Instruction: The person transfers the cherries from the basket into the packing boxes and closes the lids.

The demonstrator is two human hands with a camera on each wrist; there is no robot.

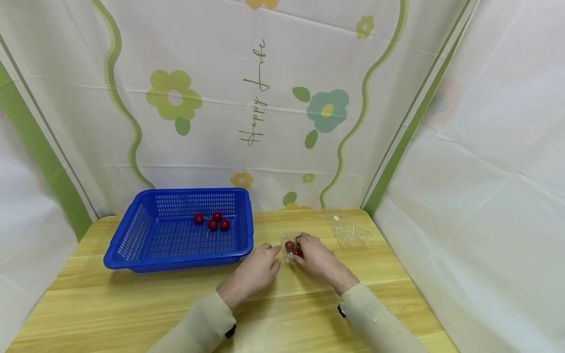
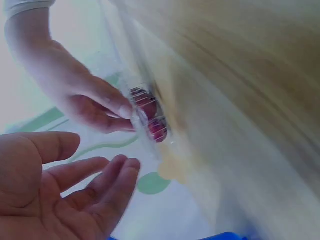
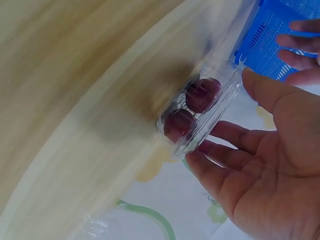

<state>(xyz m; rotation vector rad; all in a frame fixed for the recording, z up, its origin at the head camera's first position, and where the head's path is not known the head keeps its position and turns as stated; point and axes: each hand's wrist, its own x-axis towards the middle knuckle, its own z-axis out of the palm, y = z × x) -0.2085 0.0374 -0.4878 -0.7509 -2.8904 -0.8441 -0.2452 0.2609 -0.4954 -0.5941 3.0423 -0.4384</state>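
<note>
A small clear plastic box point(image 1: 284, 257) with red cherries point(image 1: 290, 245) in it sits on the wooden table. My right hand point(image 1: 315, 256) reaches over it from the right; in the right wrist view its thumb and fingers point(image 3: 197, 167) grip opposite ends of the box. Two dark red cherries point(image 3: 202, 95) show through the plastic there. To the left of the box, my left hand point(image 1: 257, 268) holds nothing, its fingers loosely extended toward the box. In the left wrist view that left hand point(image 2: 75, 190) is apart from the box.
A blue plastic basket point(image 1: 176, 262) stands at the left, with several cherries point(image 1: 213, 224) inside. Another clear plastic box point(image 1: 350, 233) lies near the table's back right. A flower-patterned cloth point(image 1: 265, 162) hangs behind the wooden table point(image 1: 132, 304).
</note>
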